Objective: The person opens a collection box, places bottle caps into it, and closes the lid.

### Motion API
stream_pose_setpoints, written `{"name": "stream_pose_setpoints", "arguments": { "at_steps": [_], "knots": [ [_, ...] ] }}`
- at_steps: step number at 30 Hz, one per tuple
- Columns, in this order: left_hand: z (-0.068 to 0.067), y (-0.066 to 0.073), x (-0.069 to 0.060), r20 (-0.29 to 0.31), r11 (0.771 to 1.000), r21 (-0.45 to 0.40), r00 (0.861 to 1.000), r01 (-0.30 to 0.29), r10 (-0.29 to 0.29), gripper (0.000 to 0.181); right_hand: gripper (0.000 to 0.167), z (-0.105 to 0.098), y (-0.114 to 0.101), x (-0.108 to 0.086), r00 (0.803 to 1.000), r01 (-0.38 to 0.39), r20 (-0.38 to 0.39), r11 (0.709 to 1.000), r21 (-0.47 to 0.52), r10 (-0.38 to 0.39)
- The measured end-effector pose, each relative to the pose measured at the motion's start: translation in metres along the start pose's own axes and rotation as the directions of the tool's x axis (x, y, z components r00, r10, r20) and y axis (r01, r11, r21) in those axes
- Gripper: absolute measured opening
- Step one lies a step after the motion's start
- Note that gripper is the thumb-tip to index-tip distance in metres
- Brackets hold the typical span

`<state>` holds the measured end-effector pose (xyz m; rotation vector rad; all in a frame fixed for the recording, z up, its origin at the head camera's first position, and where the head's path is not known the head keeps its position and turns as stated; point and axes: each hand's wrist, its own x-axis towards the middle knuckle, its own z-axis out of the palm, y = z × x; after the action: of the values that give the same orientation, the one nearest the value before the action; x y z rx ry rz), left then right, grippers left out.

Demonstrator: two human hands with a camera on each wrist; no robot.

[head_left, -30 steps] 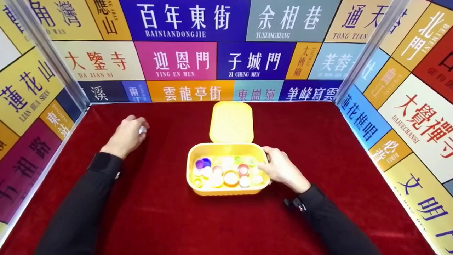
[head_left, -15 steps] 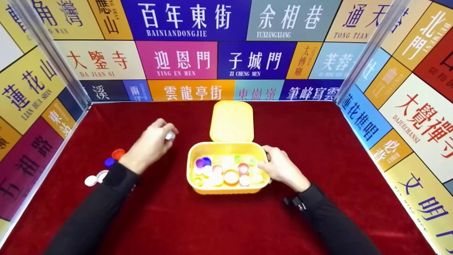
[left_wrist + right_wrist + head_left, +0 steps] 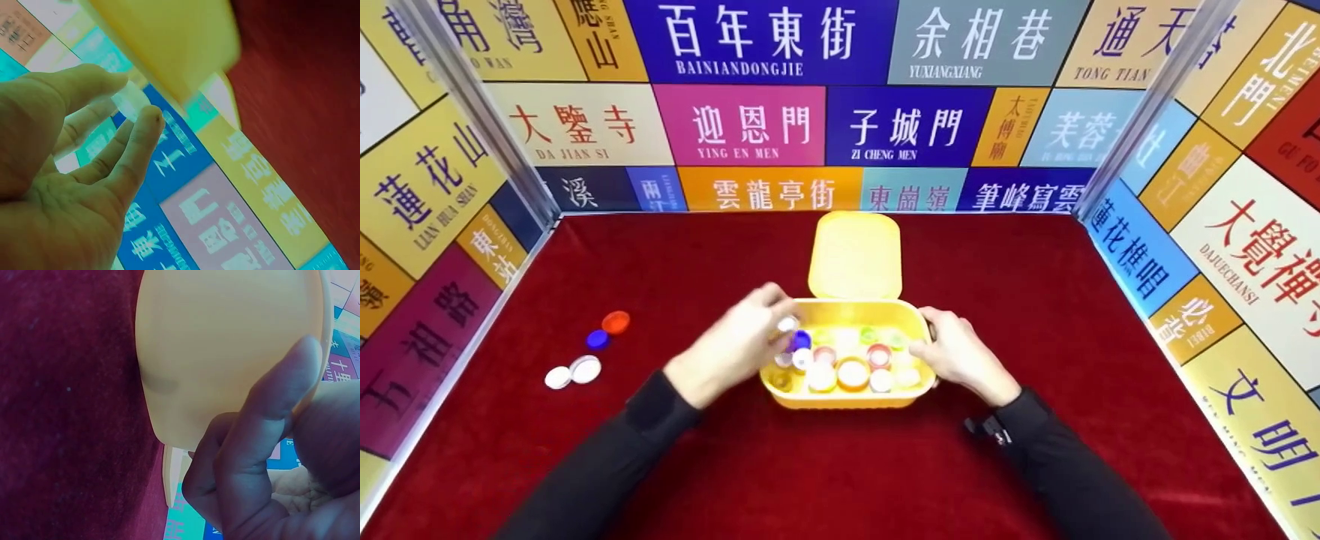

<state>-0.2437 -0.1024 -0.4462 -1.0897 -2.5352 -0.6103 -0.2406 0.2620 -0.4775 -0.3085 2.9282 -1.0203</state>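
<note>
A yellow plastic box (image 3: 851, 401) stands on the red cloth, its lid (image 3: 855, 251) flipped back behind it. Inside lie several bottle caps, white, red, green, orange and a dark blue cap (image 3: 802, 341). Over the box's left end is my left hand (image 3: 731, 349), pinching a small white bottle cap (image 3: 131, 100) between thumb and fingertips. My right hand (image 3: 964, 352) grips the box's right end, with the thumb at the rim and the fingers curled against the outer wall, as the right wrist view shows.
On the cloth to the left lie an orange-red cap (image 3: 616, 322), a blue cap (image 3: 598, 340), a white cap (image 3: 586, 369) and another white cap (image 3: 558, 377). Printed panels (image 3: 739, 124) wall in the table's back and sides.
My left hand has carried the white bottle cap rightward from the left of the table to the box, uncovering the loose caps. My right hand keeps its hold on the box.
</note>
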Motion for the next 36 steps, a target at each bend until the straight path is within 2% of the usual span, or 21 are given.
{"name": "stream_pose_setpoints", "arguments": {
  "at_steps": [4, 7, 13, 17, 25, 36],
  "knots": [
    [0.011, 0.017, 0.005, 0.025, 0.997, -0.003, 0.997, -0.071, 0.071, 0.019, 0.048, -0.001, 0.0, 0.0, 1.0, 0.006, -0.001, 1.0, 0.007, -0.006],
    [0.019, 0.026, 0.008, 0.041, 0.995, 0.005, 0.994, -0.099, 0.099, 0.019, 0.047, -0.001, 0.0, 0.0, 1.0, 0.003, 0.001, 1.0, 0.016, -0.003],
    [0.032, 0.036, 0.008, 0.114, 0.996, 0.028, 0.99, -0.09, 0.086, 0.022, 0.048, 0.001, -0.001, -0.001, 1.0, -0.009, 0.01, 1.0, 0.026, 0.008],
    [0.037, 0.039, 0.008, 0.096, 0.995, 0.028, 0.991, -0.092, 0.089, 0.02, 0.049, 0.002, -0.002, 0.0, 1.0, -0.013, 0.012, 1.0, 0.019, 0.013],
    [0.034, 0.04, 0.003, 0.065, 0.993, 0.043, 0.992, -0.107, 0.104, 0.02, 0.046, 0.001, -0.003, 0.001, 1.0, -0.017, 0.009, 1.0, 0.002, 0.017],
    [0.02, 0.04, -0.007, 0.044, 0.995, 0.051, 0.995, -0.091, 0.089, 0.017, 0.046, 0.001, -0.003, 0.0, 1.0, -0.006, 0.005, 1.0, 0.008, 0.006]
  ]
}}
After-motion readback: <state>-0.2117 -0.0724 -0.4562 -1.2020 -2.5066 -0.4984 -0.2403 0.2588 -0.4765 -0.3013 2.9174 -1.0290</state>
